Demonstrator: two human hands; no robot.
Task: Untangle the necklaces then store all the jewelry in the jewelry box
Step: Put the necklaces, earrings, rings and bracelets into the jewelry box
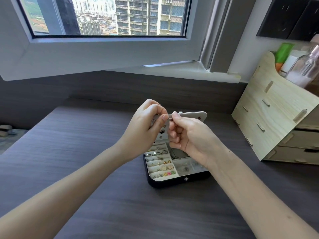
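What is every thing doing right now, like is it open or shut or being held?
jewelry box: open on the table.
lid: standing upright at the back.
red-beaded piece: held above the box, between both hands.
left hand: curled, pinching the piece.
right hand: curled, pinching it too.
rings: tucked into the box's left rows.
window: looks swung open inward.
drawers: shut.

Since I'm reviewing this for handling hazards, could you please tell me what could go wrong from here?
The small red piece, pinched between the left hand and right hand above the open jewelry box, could slip and get lost among the earrings or bounce onto the table.
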